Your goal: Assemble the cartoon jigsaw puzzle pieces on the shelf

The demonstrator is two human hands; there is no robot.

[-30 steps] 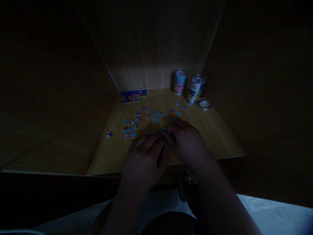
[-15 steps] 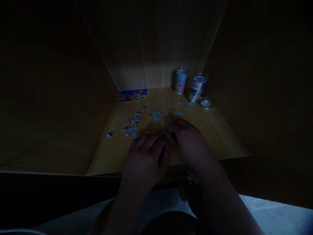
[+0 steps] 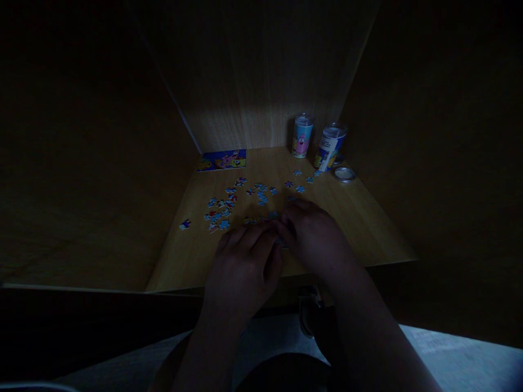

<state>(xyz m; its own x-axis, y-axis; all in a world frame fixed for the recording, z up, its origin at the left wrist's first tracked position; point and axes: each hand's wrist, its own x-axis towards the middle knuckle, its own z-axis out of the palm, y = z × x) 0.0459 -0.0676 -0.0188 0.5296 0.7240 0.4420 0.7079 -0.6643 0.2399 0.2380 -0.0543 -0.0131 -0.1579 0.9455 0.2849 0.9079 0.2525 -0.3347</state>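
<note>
Near the front of the wooden surface, my left hand [image 3: 245,261] and my right hand [image 3: 316,231] meet over joined jigsaw puzzle pieces [image 3: 257,220]. My left hand's fingers are bent and close together at the near side of these pieces, hiding part of them. The thumb and fingers of my right hand are pinched at the right end, where a bluish jigsaw puzzle piece [image 3: 281,243] shows between the hands. My fingertips are mostly hidden. Loose jigsaw puzzle pieces [image 3: 224,224] lie to the left, and others [image 3: 300,189] lie beyond my right hand.
A printed cartoon picture [image 3: 223,160] lies at the back left. Two cartoon-printed cans [image 3: 302,139] [image 3: 329,148] stand at the back right, beside a round metal-rimmed lid [image 3: 345,174]. Dark panels [image 3: 81,163] [image 3: 441,163] rise on both sides. The light is dim.
Both hands stay at the joined pieces with almost the same grip. The view has shifted very slightly; the loose pieces, cans and lid rest where they were.
</note>
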